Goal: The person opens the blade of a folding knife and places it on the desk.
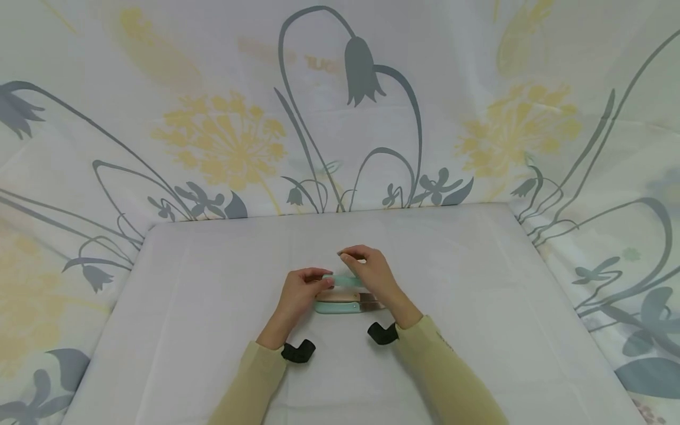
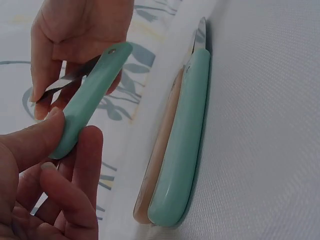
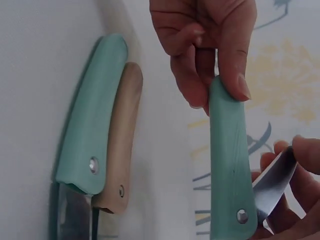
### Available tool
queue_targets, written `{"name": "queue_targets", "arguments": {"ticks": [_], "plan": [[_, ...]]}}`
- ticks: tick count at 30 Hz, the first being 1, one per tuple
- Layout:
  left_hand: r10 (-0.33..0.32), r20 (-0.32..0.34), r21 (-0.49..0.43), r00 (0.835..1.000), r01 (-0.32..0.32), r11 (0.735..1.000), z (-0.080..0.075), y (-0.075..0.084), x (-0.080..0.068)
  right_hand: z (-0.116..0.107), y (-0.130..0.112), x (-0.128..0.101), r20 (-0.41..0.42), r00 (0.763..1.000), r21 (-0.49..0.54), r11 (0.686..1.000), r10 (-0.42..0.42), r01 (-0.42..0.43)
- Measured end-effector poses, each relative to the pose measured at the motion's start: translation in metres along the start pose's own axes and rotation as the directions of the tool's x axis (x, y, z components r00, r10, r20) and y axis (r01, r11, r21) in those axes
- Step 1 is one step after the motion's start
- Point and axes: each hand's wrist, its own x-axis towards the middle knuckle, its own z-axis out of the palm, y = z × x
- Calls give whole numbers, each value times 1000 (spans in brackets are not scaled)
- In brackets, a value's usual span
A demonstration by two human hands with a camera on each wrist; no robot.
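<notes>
My left hand [image 1: 301,290] pinches the end of a mint-green folding knife's handle [image 2: 92,97] between thumb and fingers, raised above the table. At the pivot end, the blade [image 3: 274,184] stands partly out at an angle. The thumb and fingers of my right hand [image 1: 376,277] pinch that blade near its tip. Just below, on the near side, another mint-green folding knife [image 1: 337,307] lies on the cloth with its blade out. Against its far side lies a beige-handled folding knife [image 3: 123,135]; its blade is partly hidden in the wrist views.
A white cloth covers the table [image 1: 212,307]. Behind and at both sides hangs a floral curtain [image 1: 228,141], meeting the table's edges. A black wrist camera [image 1: 298,351] sits by the left sleeve and another black camera [image 1: 382,333] by the right.
</notes>
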Motion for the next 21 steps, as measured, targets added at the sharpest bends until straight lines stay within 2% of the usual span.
{"name": "queue_targets", "arguments": {"ticks": [3, 8, 16, 21], "plan": [[-10, 0, 2, 1000, 10, 1000, -1, -1, 0, -1, -1, 3, 3, 998, -63, 996, -65, 66], [-15, -4, -18, 1000, 15, 1000, -2, -1, 0, -1, -2, 3, -12, 995, -77, 992, -98, 97], [-40, -2, -66, 999, 40, 997, -2, 1, -1, -8, -3, 1, -29, 997, -50, 996, -74, 72], [-42, -7, -73, 999, 42, 996, -4, 16, -10, -12, -2, 1, -40, 998, -30, 999, -40, 39]]}}
